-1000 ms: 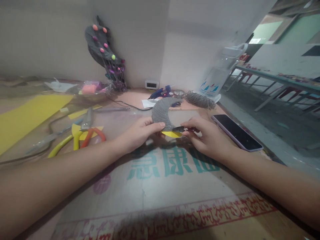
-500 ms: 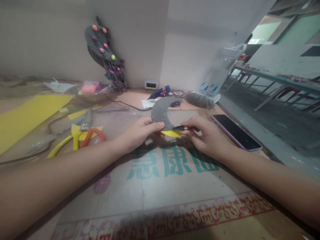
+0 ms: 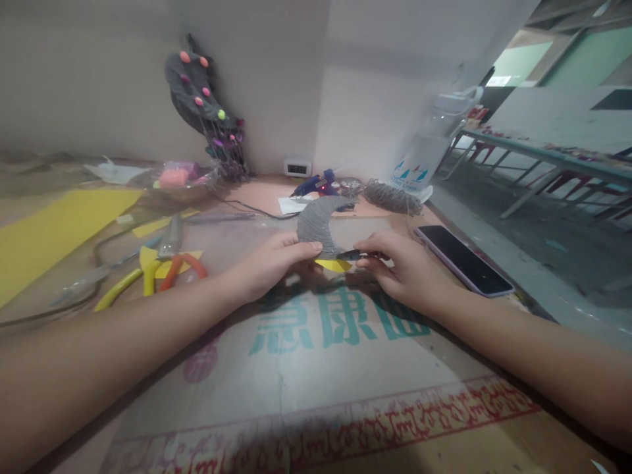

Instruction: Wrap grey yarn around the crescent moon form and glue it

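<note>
A crescent shape (image 3: 317, 222) wrapped in grey yarn stands above the cardboard sheet (image 3: 316, 355), its lower tip still bare yellow (image 3: 334, 265). My left hand (image 3: 269, 263) pinches the crescent's lower edge, thumb on top. My right hand (image 3: 402, 270) is closed round a small dark tool (image 3: 353, 254) whose tip touches the crescent near the yellow end. The two hands sit close together at the middle of the table.
A phone (image 3: 461, 258) lies face up right of my right hand. A blue glue gun (image 3: 316, 184), a grey yarn bundle (image 3: 392, 195) and a water jug (image 3: 429, 148) stand behind. Yellow-handled pliers and scissors (image 3: 148, 270), yellow sheets (image 3: 54, 230) and a beaded grey ornament (image 3: 202, 105) are left.
Hardly anything has moved. Both hands keep the same hold on the crescent and the tool; the view has shifted very slightly.
</note>
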The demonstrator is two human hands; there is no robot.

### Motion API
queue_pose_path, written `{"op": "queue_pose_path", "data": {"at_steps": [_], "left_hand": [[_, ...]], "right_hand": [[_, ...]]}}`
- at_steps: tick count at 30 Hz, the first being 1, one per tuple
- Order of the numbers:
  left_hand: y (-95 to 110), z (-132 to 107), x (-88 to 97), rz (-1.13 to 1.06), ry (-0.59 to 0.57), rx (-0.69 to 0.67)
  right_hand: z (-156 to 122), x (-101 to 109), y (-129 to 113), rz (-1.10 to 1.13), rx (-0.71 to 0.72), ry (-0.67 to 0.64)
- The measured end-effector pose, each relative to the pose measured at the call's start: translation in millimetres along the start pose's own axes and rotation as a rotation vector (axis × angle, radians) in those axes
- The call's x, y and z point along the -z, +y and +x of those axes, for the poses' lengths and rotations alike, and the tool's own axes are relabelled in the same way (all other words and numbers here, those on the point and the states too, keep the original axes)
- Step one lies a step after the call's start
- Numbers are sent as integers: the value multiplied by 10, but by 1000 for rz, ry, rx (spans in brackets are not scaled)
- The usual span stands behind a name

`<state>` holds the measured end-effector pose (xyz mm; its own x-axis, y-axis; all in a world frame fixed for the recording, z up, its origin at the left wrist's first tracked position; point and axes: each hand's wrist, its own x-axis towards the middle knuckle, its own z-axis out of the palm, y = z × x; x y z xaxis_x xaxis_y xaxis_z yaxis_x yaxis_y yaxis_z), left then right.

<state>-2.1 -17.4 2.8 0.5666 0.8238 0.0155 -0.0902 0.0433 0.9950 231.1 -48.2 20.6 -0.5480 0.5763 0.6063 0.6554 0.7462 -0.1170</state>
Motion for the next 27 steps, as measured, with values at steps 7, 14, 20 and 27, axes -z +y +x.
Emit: {"op": "queue_pose_path", "data": {"at_steps": [7,14,20,27], "left_hand": [[27,-3,-15,0,5,8],[16,1,-14,54,47,-11],[32,-8,-23,86,82,-10],[48,-21,-33,123,62,-20]], "right_hand": [[-9,-4,3,14,-20,3],[-16,-10,-2,44,-41,25],[-23,-19,7,32,-30,80],[-23,-9,-13,-5,-3,18]]}}
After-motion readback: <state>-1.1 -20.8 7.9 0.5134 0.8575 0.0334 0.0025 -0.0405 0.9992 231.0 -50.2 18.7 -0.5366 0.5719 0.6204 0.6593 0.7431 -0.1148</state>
